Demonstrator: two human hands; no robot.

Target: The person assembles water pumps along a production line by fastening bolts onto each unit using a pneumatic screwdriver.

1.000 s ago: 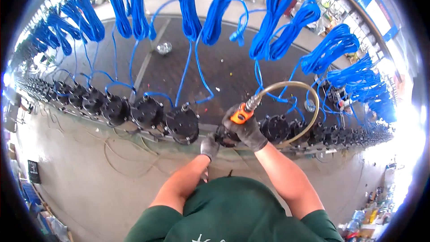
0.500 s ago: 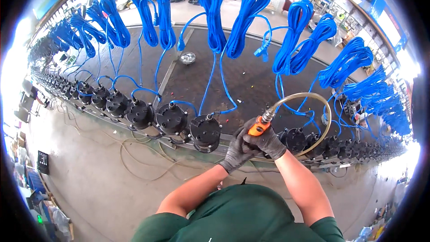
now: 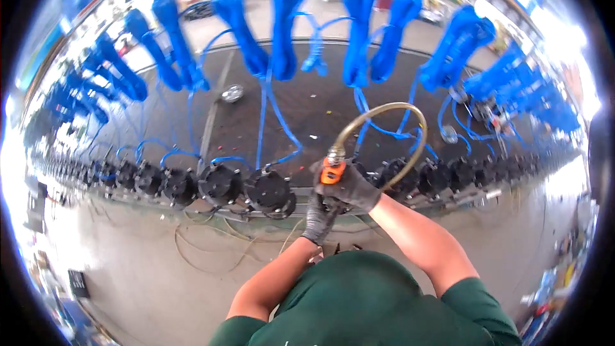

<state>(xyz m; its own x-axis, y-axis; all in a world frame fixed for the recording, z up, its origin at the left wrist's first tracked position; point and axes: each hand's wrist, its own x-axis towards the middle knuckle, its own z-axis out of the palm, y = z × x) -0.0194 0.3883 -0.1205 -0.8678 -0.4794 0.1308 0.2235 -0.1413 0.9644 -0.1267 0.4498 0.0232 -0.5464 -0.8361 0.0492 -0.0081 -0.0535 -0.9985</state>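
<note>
1. While the pale floor (image 3: 147, 256) spreads across the near side, the dark table (image 3: 311, 122) takes up the middle of the view.
2. Blue cables (image 3: 288, 19): coiled bundles in a row along the far side, motion-blurred. Thin lengths run from them over the table; some reach the units.
3. Black units (image 3: 268, 191): round-topped, set close in a long row along the table's near edge, to both sides of the hands.
4. Green shirt (image 3: 365, 295): on the wearer, at the lower edge; both bare forearms reach forward from it.
5. Hose (image 3: 384, 107): yellowish, looping up from the tool and over to the right, then down behind the right wrist.
6. Right hand (image 3: 352, 186): grey glove, fingers curled around the tool.
7. Left hand (image 3: 320, 218): grey glove, just below the tool, close against the right hand. Cannot tell how its fingers stand or what they grip.
8. Tool (image 3: 332, 171): orange top showing above the right hand, over the table's near edge, between units; lower part hidden.
9. Disc (image 3: 232, 93): clear, lying on the table beyond the units, left of centre.
10. Fitting (image 3: 334, 154): metal, joining hose to tool.
</note>
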